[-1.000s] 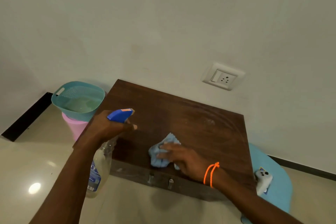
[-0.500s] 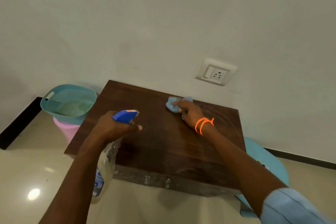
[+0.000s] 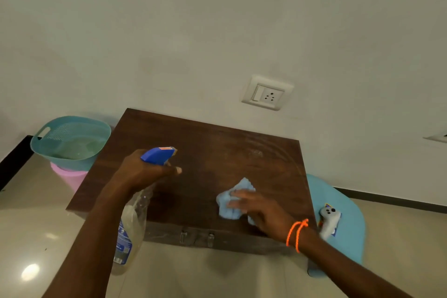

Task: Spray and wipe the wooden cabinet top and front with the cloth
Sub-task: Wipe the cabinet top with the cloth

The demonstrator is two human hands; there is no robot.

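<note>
Cloth lay bunched on the wooden cabinet top near the front edge; half a second before I had logged it at the back edge by the wall. Right hand pressed flat on it, fingers spread. Left hand stayed wrapped around the spray bottle, blue nozzle pointing over the top, position much as before.

On the wooden cabinet top, my cloth lies near its front edge, toward the right.
</note>
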